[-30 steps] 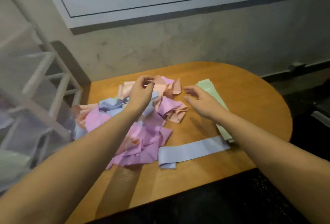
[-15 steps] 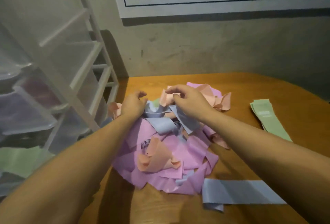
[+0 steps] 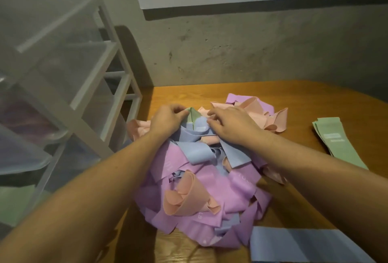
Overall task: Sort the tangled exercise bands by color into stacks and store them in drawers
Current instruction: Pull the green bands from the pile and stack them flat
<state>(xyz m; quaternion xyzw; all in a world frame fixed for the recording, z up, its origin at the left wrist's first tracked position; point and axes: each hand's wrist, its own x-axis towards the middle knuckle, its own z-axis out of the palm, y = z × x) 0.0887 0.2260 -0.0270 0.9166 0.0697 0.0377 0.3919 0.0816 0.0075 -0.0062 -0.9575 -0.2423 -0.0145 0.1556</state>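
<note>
Green stack: the green bands lay flat and sorted at 3 o'clock on the wooden table, well apart from the heap.
Blue strip: one blue band lay flat at 5 o'clock, just beside the heap's near edge, apparently the start of a second stack.
Tangled pile: purple, peach and blue bands remained knotted together at the table's centre, so by my judgement most of the sorting was left to do.
Left hand: its fingers were curled at the pile's 12 o'clock edge, pinching a stray green band that poked up there.
Right hand: it rested on the pile just to the 3 o'clock side of that green piece, fingertips curled into the blue and peach folds; whether it actually gripped one I could not tell.
Drawer unit: translucent drawers in a white frame stood at 9 o'clock beside the table; blurred purple and green tints showed through lower drawers, though what they held was unclear.
Remaining: pull the green piece free, add it to its stack, sort the other colours, then store every stack.
</note>
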